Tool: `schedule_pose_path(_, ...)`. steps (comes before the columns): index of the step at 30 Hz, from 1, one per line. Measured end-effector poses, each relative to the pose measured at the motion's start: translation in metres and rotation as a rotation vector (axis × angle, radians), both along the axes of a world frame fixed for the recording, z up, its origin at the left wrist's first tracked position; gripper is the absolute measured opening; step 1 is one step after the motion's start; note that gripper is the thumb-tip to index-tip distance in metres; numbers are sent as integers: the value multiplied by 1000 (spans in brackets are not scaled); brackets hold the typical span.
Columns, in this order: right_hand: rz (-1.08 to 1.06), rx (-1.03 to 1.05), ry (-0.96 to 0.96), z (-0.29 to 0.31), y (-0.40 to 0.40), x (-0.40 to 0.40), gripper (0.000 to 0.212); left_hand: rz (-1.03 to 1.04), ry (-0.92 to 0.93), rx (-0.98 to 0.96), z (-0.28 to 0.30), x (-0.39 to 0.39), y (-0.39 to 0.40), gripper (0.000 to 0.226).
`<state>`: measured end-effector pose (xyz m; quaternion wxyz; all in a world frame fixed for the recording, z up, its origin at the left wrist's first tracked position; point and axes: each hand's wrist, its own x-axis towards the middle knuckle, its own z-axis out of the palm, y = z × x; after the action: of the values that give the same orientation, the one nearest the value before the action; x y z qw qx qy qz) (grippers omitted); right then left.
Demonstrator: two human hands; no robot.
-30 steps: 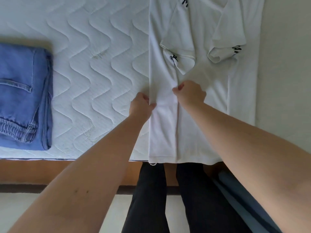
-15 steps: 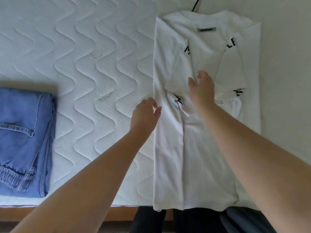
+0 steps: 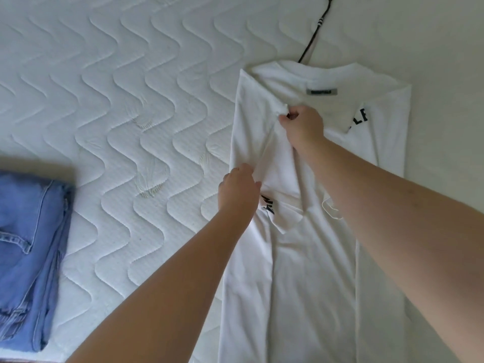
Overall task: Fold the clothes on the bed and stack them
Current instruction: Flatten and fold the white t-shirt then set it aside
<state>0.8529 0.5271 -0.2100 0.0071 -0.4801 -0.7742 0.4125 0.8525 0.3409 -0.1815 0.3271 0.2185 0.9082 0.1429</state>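
Head view: white T-shirt [image 3: 301,271] lies lengthwise on the quilted mattress [image 3: 117,113], filling the 3 to 5 o'clock part of the frame, collar at 1 o'clock with a grey neck label [image 3: 322,91]. Side panels folded inward, black lettering partly visible. Right hand [image 3: 303,127] near frame centre, fingers curled, pinching a fold of the shirt just below the collar. Left hand [image 3: 239,189] at the shirt's left edge, fingers curled into the fabric, gripping it. Folded blue jeans [image 3: 28,258] at 8 o'clock, well apart from the shirt. Black cable [image 3: 315,32] at 1 o'clock, running under the collar.
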Motion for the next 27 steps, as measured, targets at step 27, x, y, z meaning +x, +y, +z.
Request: schedule_pose_path(27,181,57,-49,5,0,22,33,104,-42,346,-19,37,-15,64)
